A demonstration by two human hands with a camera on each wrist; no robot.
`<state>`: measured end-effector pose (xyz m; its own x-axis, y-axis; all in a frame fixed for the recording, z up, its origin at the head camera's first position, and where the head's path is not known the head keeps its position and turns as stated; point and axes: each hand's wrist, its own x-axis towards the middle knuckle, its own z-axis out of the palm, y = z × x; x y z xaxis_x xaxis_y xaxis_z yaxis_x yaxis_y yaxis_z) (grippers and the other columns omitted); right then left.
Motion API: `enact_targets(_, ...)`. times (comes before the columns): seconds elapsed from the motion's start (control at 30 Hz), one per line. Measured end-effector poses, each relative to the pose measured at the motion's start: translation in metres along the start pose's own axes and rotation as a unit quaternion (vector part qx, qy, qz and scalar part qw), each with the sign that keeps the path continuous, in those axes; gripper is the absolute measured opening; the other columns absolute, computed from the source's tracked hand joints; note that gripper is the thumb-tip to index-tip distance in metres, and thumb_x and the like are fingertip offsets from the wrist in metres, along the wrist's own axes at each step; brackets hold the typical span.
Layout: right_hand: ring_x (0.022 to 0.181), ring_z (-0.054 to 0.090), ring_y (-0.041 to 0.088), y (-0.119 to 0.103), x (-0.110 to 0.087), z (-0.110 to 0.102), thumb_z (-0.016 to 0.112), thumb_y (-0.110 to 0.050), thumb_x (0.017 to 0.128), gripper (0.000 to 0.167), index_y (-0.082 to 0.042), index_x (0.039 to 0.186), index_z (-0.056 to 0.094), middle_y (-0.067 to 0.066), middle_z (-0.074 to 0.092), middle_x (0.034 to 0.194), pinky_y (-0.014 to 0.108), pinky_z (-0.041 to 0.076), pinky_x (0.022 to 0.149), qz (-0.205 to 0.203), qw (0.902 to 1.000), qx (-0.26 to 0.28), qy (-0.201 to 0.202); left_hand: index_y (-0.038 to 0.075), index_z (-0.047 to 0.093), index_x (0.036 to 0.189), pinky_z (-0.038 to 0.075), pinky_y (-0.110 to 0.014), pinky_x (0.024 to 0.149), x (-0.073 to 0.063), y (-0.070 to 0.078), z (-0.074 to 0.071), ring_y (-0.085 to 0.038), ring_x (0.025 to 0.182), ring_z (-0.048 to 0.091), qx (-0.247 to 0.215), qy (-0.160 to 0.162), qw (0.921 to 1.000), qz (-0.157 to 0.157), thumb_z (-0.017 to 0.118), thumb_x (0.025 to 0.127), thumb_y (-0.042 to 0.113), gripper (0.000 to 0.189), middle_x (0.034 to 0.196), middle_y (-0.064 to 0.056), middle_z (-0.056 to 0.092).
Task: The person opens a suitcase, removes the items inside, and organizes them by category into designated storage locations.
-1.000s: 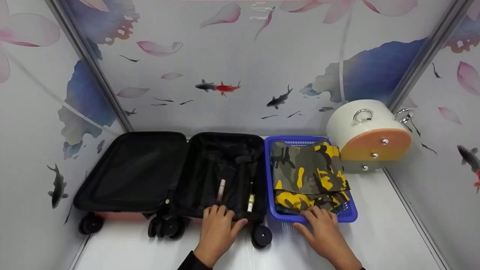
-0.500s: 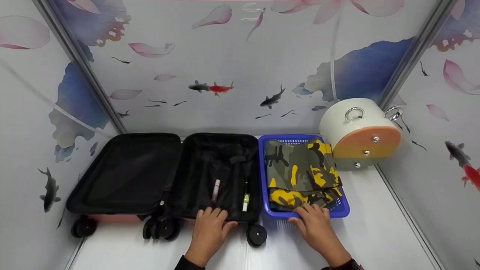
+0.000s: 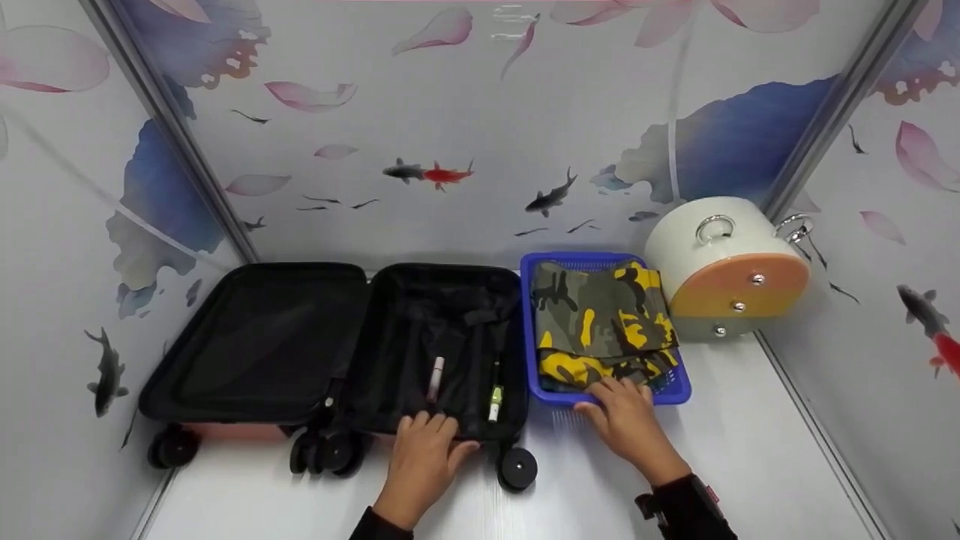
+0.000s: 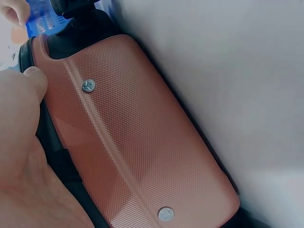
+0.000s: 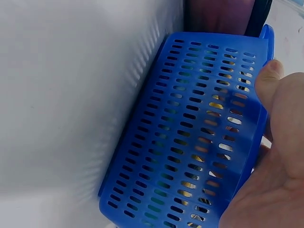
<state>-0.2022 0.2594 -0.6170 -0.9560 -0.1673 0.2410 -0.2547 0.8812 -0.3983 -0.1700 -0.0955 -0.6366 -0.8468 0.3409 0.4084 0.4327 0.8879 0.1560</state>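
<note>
White surface (image 3: 570, 480): our left hand (image 3: 424, 457) grips an open black-lined pink hard-shell suitcase (image 3: 322, 341), our right hand (image 3: 626, 424) pinches a blue perforated plastic basket (image 3: 555, 397) beside it, both by near rims; step, we judge, positioning; next requirement, a looser grip.

Booth-like enclosure, room type unclear: fish-printed panels (image 3: 450, 112) on three sides, metal posts (image 3: 151, 97) upper left, upper right.

Soft, even light w/ sm. glare high on back wall (image 3: 487, 120); wrist pics bluish.
</note>
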Motion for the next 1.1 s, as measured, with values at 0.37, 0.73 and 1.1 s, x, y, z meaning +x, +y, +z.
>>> enact_targets(0.37,0.124,0.063,0.042,0.019,0.033,0.001,0.072,-0.039,0.106,0.037,-0.006,0.122,0.077,0.019,0.075,0.134,0.07,0.033,0.111,0.012,0.9993,0.022,-0.026,0.017,0.067,0.098,0.034,-0.036,0.078,0.001,0.002,0.001,-0.019,0.081,0.052,0.004,0.003,0.9999,0.01,0.073,0.101,0.056,0.039,0.089,0.001,0.067)
enact_targets(0.73,0.126,0.062,0.044,0.028,0.064,0.001,0.068,-0.043,0.108,0.044,-0.004,0.127,0.076,0.02,0.074,0.137,0.066,0.033,0.109,0.014,0.9986,0.032,-0.041,0.017,0.067,0.097,0.036,-0.037,0.08,-0.001,0.002,0.002,-0.019,0.082,0.052,0.002,0.011,0.9999,0.009,0.071,0.101,0.057,0.04,0.089,0.002,0.067)
enact_targets(1.1,0.124,0.062,0.044,0.032,0.078,0.004,0.07,-0.043,0.107,0.044,-0.003,0.126,0.075,0.021,0.072,0.131,0.064,0.032,0.108,0.007,0.9988,0.032,-0.036,0.019,0.063,0.093,0.032,-0.035,0.078,-0.002,0.0,0.002,-0.017,0.078,0.046,0.007,0.033,0.9994,0.011,0.075,0.099,0.056,0.04,0.085,0.003,0.063)
